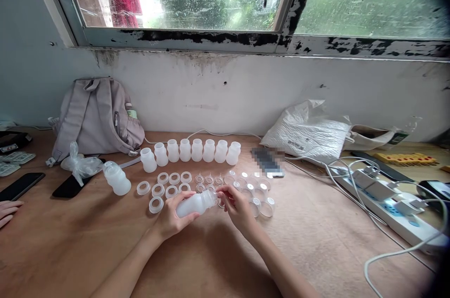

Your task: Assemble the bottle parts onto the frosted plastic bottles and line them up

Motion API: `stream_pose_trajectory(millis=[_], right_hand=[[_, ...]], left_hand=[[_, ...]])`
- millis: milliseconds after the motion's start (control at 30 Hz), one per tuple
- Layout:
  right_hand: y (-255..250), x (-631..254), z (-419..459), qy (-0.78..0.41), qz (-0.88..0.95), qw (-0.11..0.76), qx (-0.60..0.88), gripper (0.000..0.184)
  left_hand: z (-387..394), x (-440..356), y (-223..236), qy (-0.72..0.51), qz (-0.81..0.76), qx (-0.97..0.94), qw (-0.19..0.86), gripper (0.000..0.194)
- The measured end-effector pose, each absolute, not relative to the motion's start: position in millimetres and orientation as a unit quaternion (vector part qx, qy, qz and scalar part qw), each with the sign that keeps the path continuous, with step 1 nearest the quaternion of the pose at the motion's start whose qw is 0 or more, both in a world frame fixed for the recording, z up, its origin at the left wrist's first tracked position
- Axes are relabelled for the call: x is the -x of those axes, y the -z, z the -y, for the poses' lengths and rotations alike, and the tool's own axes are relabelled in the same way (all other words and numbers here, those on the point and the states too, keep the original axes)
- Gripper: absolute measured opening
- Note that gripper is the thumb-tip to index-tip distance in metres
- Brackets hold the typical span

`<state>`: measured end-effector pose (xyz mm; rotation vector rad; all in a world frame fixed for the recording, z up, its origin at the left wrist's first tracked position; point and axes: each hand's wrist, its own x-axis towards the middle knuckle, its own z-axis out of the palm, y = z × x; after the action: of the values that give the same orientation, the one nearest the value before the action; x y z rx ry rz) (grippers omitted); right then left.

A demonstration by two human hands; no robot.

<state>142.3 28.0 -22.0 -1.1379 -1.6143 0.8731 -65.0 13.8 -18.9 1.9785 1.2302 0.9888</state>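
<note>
My left hand [170,217] is wrapped round a frosted white baby bottle [194,205], which lies tilted with its mouth to the right. At that mouth, the fingers of my right hand [239,208] are pinched together; whatever they hold is too small to make out. Behind and beside my hands lie several white collar rings [156,204], several clear teats [208,179] and several clear domed caps [266,207]. Part of these groups is hidden by my hands. Farther back, several frosted bottles [185,150] stand upright in a row. One finished-looking bottle [117,180] stands apart at the left.
A grey backpack [94,115] leans on the wall, with a knotted plastic bag [80,166] and dark phones [21,185] before it. Another person's hand [9,211] rests at the left edge. A silver mailer [309,134], power strip [390,206] and loose cables occupy the right.
</note>
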Motion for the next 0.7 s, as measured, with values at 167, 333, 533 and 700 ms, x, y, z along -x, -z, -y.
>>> stream_pose_trajectory(millis=[167,333,533,700], right_hand=[[16,-146,-28,-0.324,0.688,0.451,0.467,0.021],[12,-147,-29,-0.269,0.722,0.442,0.459,0.029],[13,-146,-28,-0.289,0.728,0.415,0.463,0.04],[-1,-148,-23,-0.402,0.687,0.423,0.434,0.019]], left_hand=[[-13,65,14,-0.369,-0.455,-0.744,0.321,0.04],[-13,67,14,-0.361,-0.443,-0.742,0.351,0.039],[-14,68,18,-0.351,-0.44,-0.728,0.393,0.041],[-16,66,16,-0.358,-0.419,-0.672,0.495,0.039]])
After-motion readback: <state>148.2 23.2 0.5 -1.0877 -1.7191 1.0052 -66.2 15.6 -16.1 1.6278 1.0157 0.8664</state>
